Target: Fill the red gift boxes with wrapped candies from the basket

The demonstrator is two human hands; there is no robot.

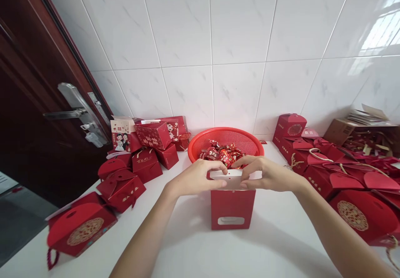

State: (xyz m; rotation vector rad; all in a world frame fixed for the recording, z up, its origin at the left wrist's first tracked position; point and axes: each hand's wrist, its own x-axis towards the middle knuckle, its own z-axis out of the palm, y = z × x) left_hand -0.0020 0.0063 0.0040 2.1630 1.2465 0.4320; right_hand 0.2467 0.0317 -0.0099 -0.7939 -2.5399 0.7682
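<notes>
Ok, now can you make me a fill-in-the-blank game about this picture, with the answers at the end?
1. Counting the left hand and the right hand, ____ hands are at the top of the red box.
2. The basket of wrapped sweets is coloured ____.
3. The door handle is on the ____ side of the picture.
4. The wall is covered with pale square-edged ____.

Missing words: two; red; left; tiles.

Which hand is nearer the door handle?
Left. The left hand touches the middle red box on the side toward the door handle; the right hand, at the opposite side, is farther away.
</notes>
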